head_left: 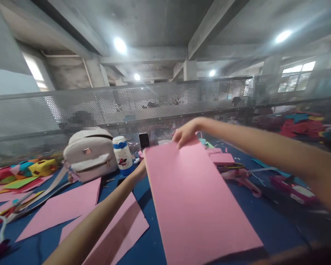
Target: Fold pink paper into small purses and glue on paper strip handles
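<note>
A long pink foam sheet (193, 198) lies lengthwise across the blue table (264, 217), running away from me. My right hand (185, 133) pinches its far right corner, fingers closed on the edge. My left hand (141, 168) is at the sheet's far left edge, and most of its fingers are hidden behind the sheet. More pink sheets (63, 209) lie flat to the left, under my left forearm.
A white backpack (89, 154), a white and blue bottle (123, 154) and a dark phone (144, 140) stand at the back by a perforated metal screen (160, 99). Coloured foam scraps (22, 173) pile up at left. Scissors (238, 173) and a glue gun (292, 187) lie at right.
</note>
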The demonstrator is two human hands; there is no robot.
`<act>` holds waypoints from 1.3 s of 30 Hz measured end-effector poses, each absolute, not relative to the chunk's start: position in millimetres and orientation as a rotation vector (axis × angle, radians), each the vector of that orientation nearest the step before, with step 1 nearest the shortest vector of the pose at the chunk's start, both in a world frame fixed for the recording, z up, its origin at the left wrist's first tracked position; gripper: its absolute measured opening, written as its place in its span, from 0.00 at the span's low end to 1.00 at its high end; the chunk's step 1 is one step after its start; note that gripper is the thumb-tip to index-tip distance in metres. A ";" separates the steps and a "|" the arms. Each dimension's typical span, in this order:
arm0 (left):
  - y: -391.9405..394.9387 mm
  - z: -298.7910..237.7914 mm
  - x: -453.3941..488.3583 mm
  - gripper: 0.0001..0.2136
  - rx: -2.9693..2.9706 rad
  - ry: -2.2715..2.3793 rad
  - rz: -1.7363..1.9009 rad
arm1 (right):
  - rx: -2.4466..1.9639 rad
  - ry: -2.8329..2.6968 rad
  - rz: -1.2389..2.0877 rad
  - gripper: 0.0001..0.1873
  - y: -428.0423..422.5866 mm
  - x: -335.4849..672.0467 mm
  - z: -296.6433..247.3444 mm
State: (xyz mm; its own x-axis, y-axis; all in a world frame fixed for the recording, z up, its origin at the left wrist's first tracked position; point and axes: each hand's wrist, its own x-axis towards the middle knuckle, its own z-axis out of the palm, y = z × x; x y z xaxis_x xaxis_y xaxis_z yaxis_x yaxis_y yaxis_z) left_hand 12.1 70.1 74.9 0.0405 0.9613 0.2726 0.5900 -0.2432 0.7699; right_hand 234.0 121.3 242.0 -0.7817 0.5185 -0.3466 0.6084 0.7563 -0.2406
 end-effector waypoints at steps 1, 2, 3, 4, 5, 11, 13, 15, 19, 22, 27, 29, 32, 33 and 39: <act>59.7 73.7 3.8 0.16 1.858 1.516 1.007 | 0.853 2.679 -0.482 0.10 121.6 223.1 220.3; 50.2 71.1 -4.0 0.16 1.848 1.480 0.923 | 0.831 2.663 -0.454 0.08 121.7 213.1 199.6; 42.2 67.3 -10.8 0.16 1.842 1.454 0.855 | 0.811 2.648 -0.427 0.07 121.4 204.2 180.4; 36.1 62.7 -16.4 0.17 1.841 1.440 0.795 | 0.797 2.635 -0.397 0.08 120.7 196.3 163.1; 32.3 57.5 -20.8 0.16 1.848 1.434 0.739 | 0.794 2.626 -0.363 0.10 119.7 189.6 147.7; 52.4 37.7 -22.9 0.11 2.013 1.511 0.525 | 1.002 2.725 -0.036 0.15 95.8 168.3 90.3; 68.0 40.6 -18.3 0.11 2.086 1.539 0.536 | 1.102 2.822 0.113 0.16 77.3 165.6 78.9; 84.1 46.6 -11.2 0.11 2.154 1.563 0.587 | 1.103 2.892 0.200 0.15 54.2 165.1 68.0; 116.1 59.0 12.5 0.12 2.276 1.623 0.801 | 0.757 2.964 0.149 0.04 8.1 172.5 41.1; 142.4 64.2 35.2 0.17 2.347 1.693 0.970 | 0.551 3.100 0.181 0.05 -8.8 181.0 19.7; 191.2 61.1 65.5 0.19 2.293 1.892 0.932 | 0.704 3.238 -0.073 0.12 -1.1 187.7 7.4; 207.0 56.6 73.8 0.17 2.238 1.961 0.855 | 0.704 3.233 -0.108 0.13 3.1 188.0 7.6; 222.1 52.0 84.7 0.16 2.207 1.997 0.775 | 0.692 3.249 -0.132 0.14 5.5 187.7 5.6; 225.2 52.0 88.3 0.15 2.216 1.994 0.770 | 0.692 3.253 -0.140 0.14 5.9 187.5 4.4; 234.7 68.3 115.2 0.17 2.378 1.908 0.902 | 0.649 3.199 -0.135 0.13 10.4 186.2 2.2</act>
State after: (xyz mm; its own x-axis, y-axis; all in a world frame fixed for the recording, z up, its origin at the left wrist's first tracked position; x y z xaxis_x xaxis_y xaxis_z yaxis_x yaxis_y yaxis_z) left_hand 115.2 234.7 68.3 0.1190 0.8866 0.4469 0.9081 -0.2792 0.3120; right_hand 186.2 10.4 2.2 -0.9136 0.3926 0.1064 0.3822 0.9180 -0.1055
